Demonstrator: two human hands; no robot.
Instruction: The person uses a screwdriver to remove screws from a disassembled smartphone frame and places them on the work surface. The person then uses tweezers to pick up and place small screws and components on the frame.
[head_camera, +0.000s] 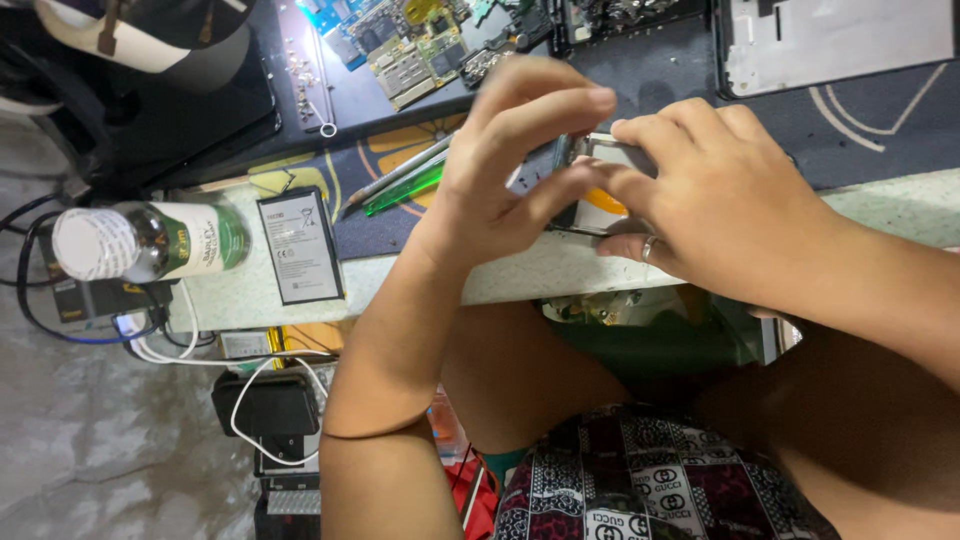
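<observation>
Both the left hand (510, 170) and right hand (720, 205) pinch what seems a phone part (610, 185) over the cluttered surface (250, 290); grey floor (90, 440) lies left.

A workbench (520, 280) bears a battery (299, 246) and bottle (150, 241).

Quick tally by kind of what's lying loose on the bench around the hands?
Flat phone batteries: 1
Bottles with white caps: 1
Bare circuit boards: 1
Green pry tools: 1
Phone frames, top right: 1
Small phone parts held in both hands: 1
Total: 6
</observation>
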